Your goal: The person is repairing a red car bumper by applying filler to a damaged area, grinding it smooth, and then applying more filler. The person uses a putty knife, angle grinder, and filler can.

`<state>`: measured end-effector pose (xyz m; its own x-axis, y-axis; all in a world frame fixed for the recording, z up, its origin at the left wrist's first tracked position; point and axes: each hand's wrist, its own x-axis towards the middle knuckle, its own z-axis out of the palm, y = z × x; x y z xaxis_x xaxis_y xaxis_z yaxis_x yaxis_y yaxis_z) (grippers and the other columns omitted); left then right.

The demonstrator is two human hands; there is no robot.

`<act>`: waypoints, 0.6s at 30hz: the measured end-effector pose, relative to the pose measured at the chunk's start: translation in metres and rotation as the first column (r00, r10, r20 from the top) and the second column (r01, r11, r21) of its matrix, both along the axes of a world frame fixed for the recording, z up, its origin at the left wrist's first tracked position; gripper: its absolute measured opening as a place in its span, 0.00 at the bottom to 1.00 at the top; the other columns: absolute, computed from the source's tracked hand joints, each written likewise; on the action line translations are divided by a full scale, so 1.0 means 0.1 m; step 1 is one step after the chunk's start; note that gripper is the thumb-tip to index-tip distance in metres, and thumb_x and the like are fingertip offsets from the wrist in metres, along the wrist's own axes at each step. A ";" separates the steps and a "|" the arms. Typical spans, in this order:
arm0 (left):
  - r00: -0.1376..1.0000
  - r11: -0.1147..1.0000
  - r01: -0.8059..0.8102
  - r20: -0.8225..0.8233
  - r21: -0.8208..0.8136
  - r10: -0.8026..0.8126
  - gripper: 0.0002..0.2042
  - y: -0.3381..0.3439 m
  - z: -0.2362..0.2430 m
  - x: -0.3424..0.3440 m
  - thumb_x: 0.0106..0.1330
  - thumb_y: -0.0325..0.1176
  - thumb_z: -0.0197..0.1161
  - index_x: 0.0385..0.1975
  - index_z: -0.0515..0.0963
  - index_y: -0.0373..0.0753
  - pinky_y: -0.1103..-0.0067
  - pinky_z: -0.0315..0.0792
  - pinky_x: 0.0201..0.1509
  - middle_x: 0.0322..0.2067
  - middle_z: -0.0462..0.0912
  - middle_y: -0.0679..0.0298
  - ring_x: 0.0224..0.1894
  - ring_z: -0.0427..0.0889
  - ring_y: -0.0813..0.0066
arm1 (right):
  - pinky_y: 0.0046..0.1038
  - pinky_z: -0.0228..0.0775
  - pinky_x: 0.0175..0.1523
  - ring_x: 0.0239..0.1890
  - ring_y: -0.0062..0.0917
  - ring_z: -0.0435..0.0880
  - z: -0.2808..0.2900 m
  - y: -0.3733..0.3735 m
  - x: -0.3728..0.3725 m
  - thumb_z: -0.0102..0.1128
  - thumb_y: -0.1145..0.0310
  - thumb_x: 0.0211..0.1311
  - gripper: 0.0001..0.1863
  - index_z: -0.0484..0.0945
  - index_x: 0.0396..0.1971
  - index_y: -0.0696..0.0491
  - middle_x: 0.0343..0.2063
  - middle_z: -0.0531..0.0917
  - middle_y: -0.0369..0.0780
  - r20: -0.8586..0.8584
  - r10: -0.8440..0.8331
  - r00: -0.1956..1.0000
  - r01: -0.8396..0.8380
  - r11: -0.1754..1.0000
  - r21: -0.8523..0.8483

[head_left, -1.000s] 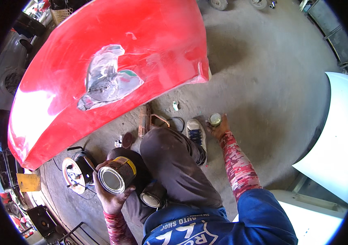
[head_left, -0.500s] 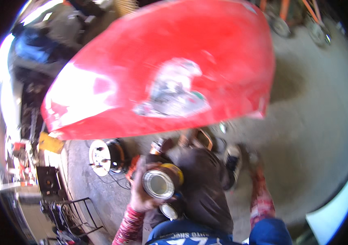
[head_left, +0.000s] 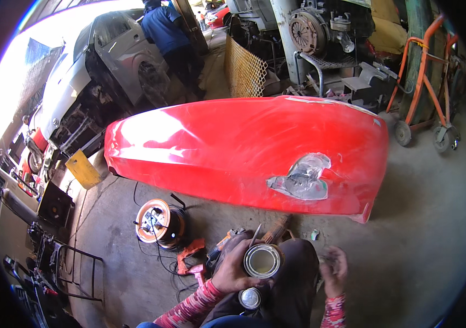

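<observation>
In the head view, my left hand [head_left: 232, 273] grips a metal can [head_left: 261, 260] with a shiny rim and pale inside, with a thin stick [head_left: 255, 232] rising beside it. A second, smaller can [head_left: 249, 298] sits below, at my lap. My right hand [head_left: 332, 270] is right of my knee, fingers loosely curved and apart; I cannot make out anything held in it. Beyond both hands lies a long red car body panel [head_left: 227, 142] with a grey filler patch [head_left: 301, 180].
An orange cable reel [head_left: 153, 221], loose cords and tools lie front left, near a yellow panel [head_left: 82, 169]. A person in blue [head_left: 170, 41] stands by a silver car [head_left: 112, 60]. An orange trolley [head_left: 424, 82], engine parts [head_left: 312, 38] and metal mesh [head_left: 244, 65] are behind.
My view has lifted and swung left, bringing the car and person into sight. The small container earlier in my right hand is no longer visible there. My left hand still holds the can.
</observation>
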<state>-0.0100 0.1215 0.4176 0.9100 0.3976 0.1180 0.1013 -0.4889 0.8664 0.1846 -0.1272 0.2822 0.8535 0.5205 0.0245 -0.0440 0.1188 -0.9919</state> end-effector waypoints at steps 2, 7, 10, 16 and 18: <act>0.994 0.995 0.040 0.100 -0.089 -0.031 0.47 -0.08 0.03 0.01 0.49 0.40 0.89 0.68 0.70 0.33 0.67 0.69 0.74 0.64 0.77 0.53 0.68 0.77 0.60 | 0.40 0.69 0.70 0.63 0.37 0.79 0.69 0.21 -0.13 0.86 0.54 0.51 0.47 0.73 0.67 0.58 0.60 0.80 0.45 0.328 0.247 0.912 -0.211 0.967 -0.142; 0.983 0.978 0.134 0.144 -0.162 -0.111 0.49 -0.23 0.12 0.01 0.50 0.40 0.88 0.72 0.67 0.31 0.66 0.71 0.72 0.62 0.78 0.51 0.67 0.79 0.56 | 0.49 0.65 0.75 0.70 0.50 0.74 1.25 0.54 -0.56 0.87 0.48 0.48 0.57 0.65 0.73 0.60 0.69 0.74 0.53 0.665 0.369 0.649 -0.257 0.929 -0.265; 0.964 0.958 0.235 0.161 -0.162 -0.210 0.51 -0.23 0.15 -0.03 0.49 0.43 0.90 0.71 0.67 0.31 0.66 0.72 0.70 0.62 0.78 0.48 0.66 0.79 0.54 | 0.48 0.68 0.71 0.67 0.47 0.77 1.21 0.53 -0.64 0.84 0.49 0.49 0.52 0.69 0.70 0.60 0.66 0.77 0.50 0.731 0.343 0.590 -0.185 0.939 -0.291; 0.988 0.910 0.156 0.051 -0.385 -0.148 0.35 -0.15 0.27 -0.30 0.75 0.52 0.65 0.68 0.68 0.28 0.67 0.69 0.70 0.59 0.78 0.46 0.65 0.78 0.53 | 0.41 0.71 0.68 0.61 0.43 0.82 1.14 0.43 -0.81 0.87 0.62 0.47 0.46 0.72 0.66 0.57 0.59 0.80 0.47 0.581 0.167 0.796 -0.081 0.982 -0.171; 0.983 0.945 0.169 0.115 -0.280 -0.142 0.18 -0.05 0.27 -0.41 0.80 0.37 0.49 0.58 0.75 0.28 0.76 0.75 0.49 0.42 0.83 0.57 0.40 0.80 0.74 | 0.41 0.72 0.68 0.61 0.43 0.81 1.12 0.45 -0.81 0.87 0.64 0.47 0.45 0.73 0.66 0.57 0.59 0.80 0.47 0.529 0.072 0.846 0.010 0.989 -0.150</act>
<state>-0.0507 0.1166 0.4444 0.9538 0.2815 0.1054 -0.0424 -0.2211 0.9743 0.1035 -0.0821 0.3946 0.7137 0.5793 0.3938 0.4933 -0.0165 -0.8697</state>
